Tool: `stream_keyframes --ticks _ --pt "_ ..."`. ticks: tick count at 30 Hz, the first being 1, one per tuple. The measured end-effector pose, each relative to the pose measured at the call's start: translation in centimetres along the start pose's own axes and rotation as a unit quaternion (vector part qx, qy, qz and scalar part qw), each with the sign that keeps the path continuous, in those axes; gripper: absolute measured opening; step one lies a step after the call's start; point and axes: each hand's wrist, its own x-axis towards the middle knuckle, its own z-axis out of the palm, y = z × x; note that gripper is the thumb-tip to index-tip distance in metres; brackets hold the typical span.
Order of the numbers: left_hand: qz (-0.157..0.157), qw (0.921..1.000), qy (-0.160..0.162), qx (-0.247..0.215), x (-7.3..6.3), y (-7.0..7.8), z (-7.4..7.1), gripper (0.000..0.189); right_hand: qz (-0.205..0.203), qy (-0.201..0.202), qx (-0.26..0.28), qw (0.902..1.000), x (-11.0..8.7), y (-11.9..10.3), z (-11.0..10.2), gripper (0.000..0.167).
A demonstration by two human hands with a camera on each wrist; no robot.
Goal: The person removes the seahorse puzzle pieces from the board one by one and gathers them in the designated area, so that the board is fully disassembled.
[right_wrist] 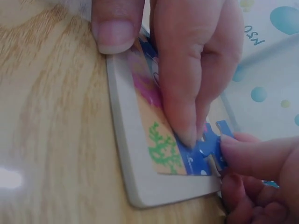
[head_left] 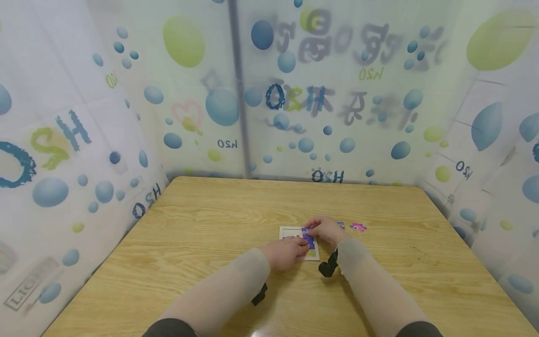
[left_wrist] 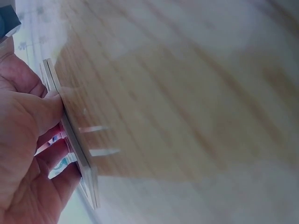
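A puzzle tray with a pale rim lies flat on the wooden table. My left hand rests on it from the near side, fingertips pressing on the picture and thumb against the rim's edge. In the right wrist view, blue pieces and an orange section with green coral show under those fingers. At the tray's right side, my right hand pinches a blue puzzle piece between thumb and fingers. The piece is tilted, close over the blue part; the left hand hides some of the picture.
Beyond my right hand, a pink puzzle piece with an eye and a blue puzzle piece lie on the table. Printed curtains hang along the table's back and sides. Both wrists carry black camera mounts.
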Motion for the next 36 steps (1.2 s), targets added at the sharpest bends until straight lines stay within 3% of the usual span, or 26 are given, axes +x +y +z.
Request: stream_keyframes --ticks 22,30,36 --pt "0.009 0.9999 0.001 0.011 -0.1 -0.1 -0.1 0.042 -0.036 -0.015 0.013 0.9992 0.2 0.3 -0.7 0.019" --pt "-0.002 0.9999 -0.008 -0.011 0.0 -0.2 0.0 0.043 -0.041 -0.035 0.060 0.9967 -0.2 0.1 -1.7 0.020" --pt "-0.012 0.9990 -0.018 -0.039 -0.1 -0.1 -0.2 0.043 -0.053 -0.023 0.041 0.9975 -0.4 0.2 -3.3 0.024"
